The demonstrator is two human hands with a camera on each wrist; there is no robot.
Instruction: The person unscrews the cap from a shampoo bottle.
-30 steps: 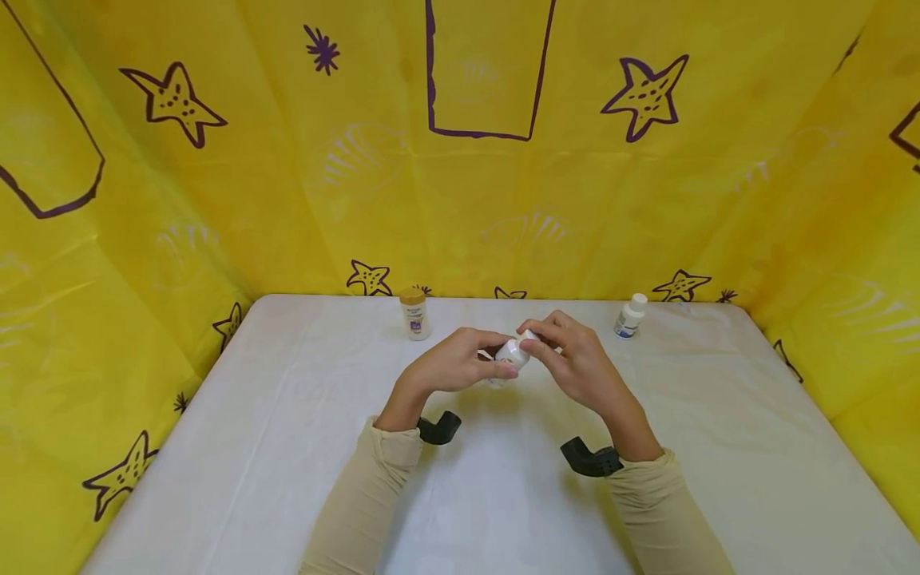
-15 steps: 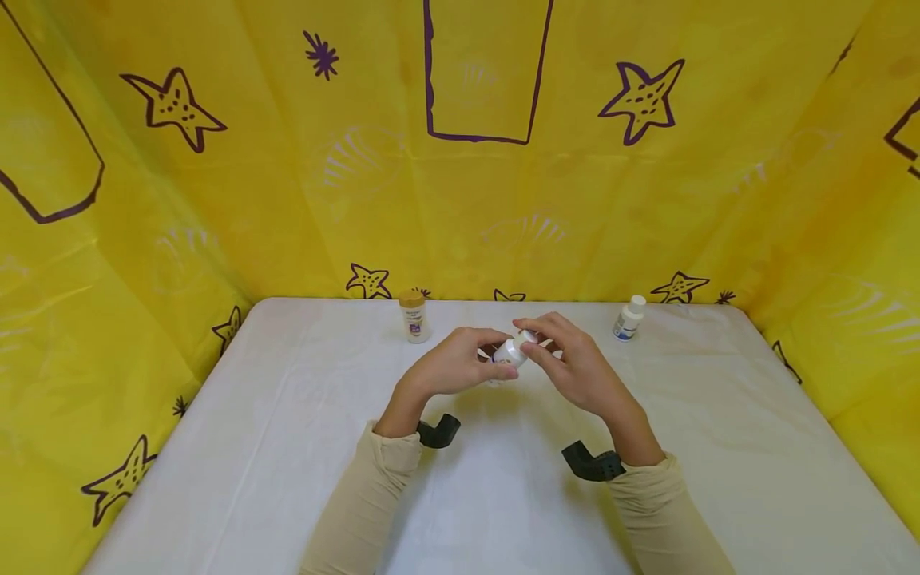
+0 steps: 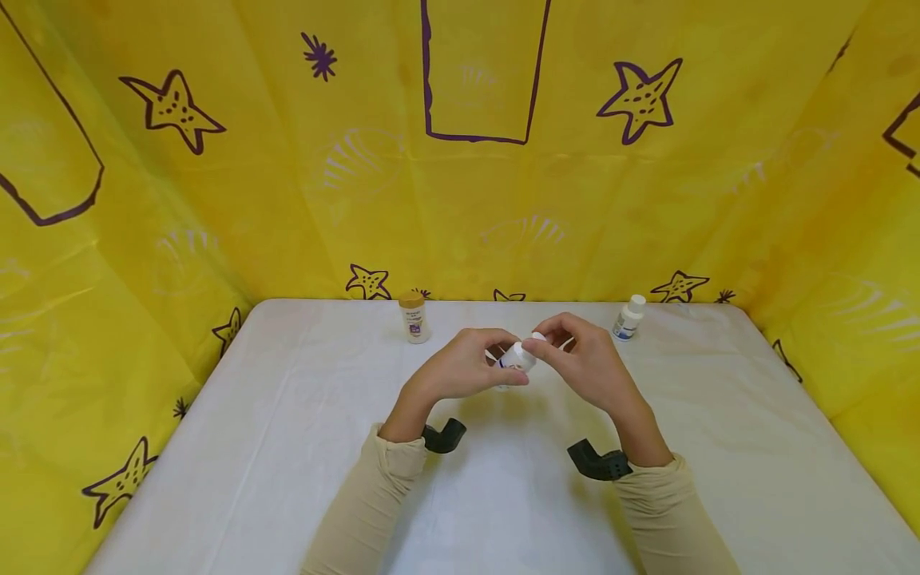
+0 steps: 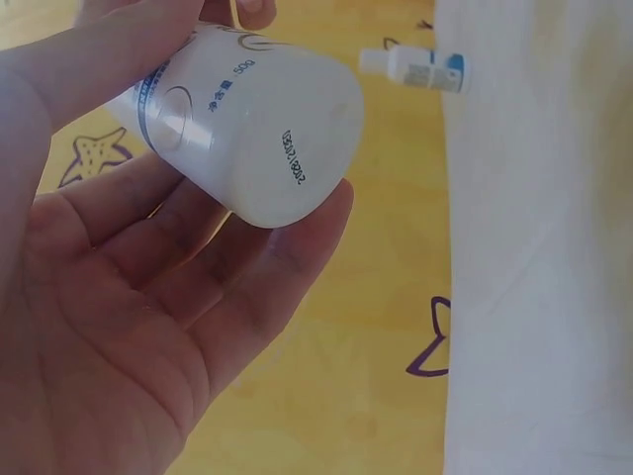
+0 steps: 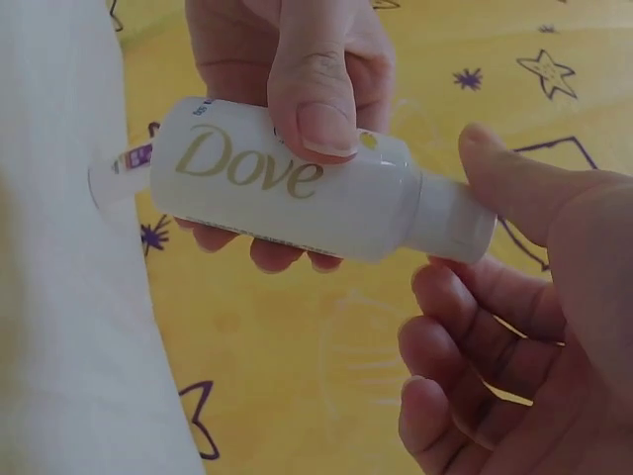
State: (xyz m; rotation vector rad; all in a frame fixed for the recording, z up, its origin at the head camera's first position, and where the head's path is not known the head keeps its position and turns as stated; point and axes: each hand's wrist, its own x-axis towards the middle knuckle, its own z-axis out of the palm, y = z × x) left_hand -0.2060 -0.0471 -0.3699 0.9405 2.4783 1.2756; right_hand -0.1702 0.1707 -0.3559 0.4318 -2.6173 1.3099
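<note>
In the head view the light is soft and even, apparently from above; on the bench covered with white cloth [image 3: 287,431], pale shadows with unclear borders lie along the beige fabric sleeves [image 3: 368,503]. Both wrist views are dimmer and hazy. The white plastic bottle with gold letters [image 5: 297,203] shows readable print; the farther white bottle with blue label [image 4: 425,71] is blurred.
</note>
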